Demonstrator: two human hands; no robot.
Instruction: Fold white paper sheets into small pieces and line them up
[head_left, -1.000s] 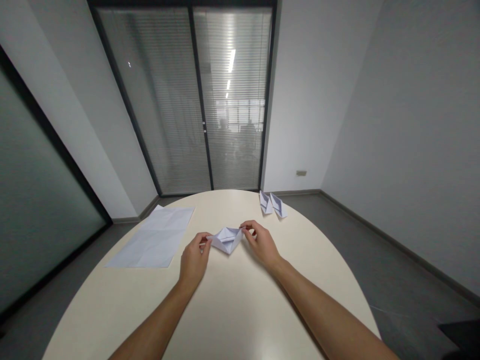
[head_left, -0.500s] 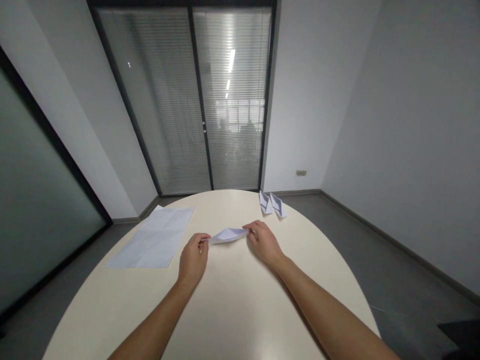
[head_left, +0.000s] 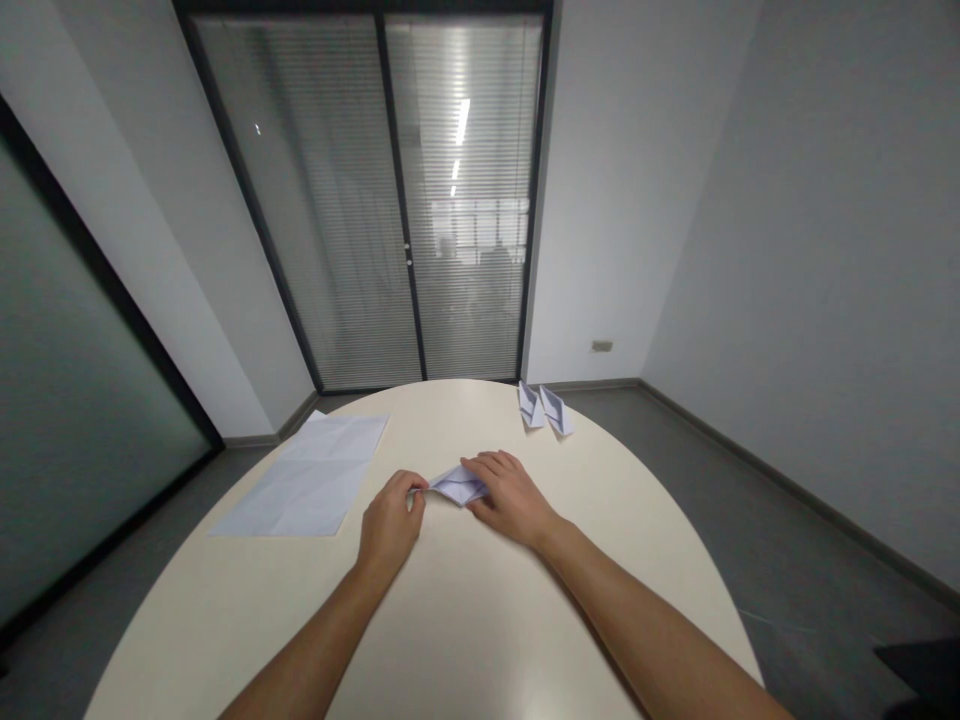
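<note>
A folded white paper boat (head_left: 459, 484) is between my two hands, low over the middle of the table. My left hand (head_left: 392, 515) pinches its left tip between thumb and fingers. From the other side my right hand (head_left: 508, 494) grips the body, with fingers over the far edge and the thumb at the near edge. The right end of the boat is hidden by that hand. Farther off, two more folded paper boats (head_left: 530, 407) lie side by side near the table's far right edge.
White paper sheets (head_left: 307, 480) with a crease lie on the left of the round cream table (head_left: 450, 620). Beyond the table stand a glass door with blinds (head_left: 465, 300) and grey walls. A dark object (head_left: 919, 670) shows at the lower right.
My right hand has moved from the boat's right tip onto its body, fingers spread over it. The boat has turned, now showing a broader face. My left hand keeps its pinch, slightly shifted right.
</note>
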